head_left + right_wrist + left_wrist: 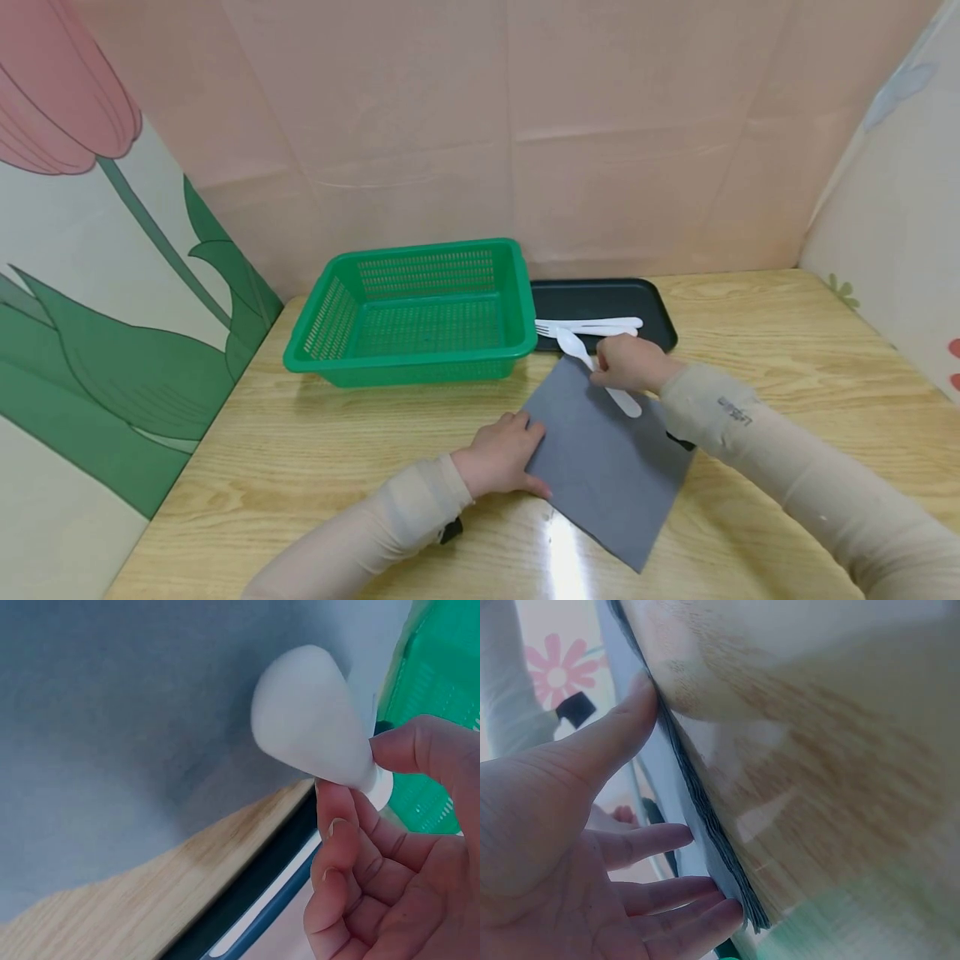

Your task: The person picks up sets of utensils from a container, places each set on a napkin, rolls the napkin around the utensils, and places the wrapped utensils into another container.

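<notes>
My right hand (633, 363) pinches a white plastic spoon (624, 403) by its handle between thumb and fingers, above the far part of a grey stack of napkins (600, 467). In the right wrist view the handle's broad end (307, 712) juts toward the camera. My left hand (504, 454) rests at the near left edge of the napkins, fingers spread and touching the edge; the left wrist view shows the layered edge (705, 810) beside its thumb and fingers. Beyond the right hand, a black tray (656, 321) bears a white fork and another white utensil (600, 323).
A green plastic basket (420, 360) with perforated walls stands at the back left, against the tray's left side. The wooden table (360, 433) reaches to a pink-beige backdrop (405, 150). A floral panel (150, 350) lines the left side.
</notes>
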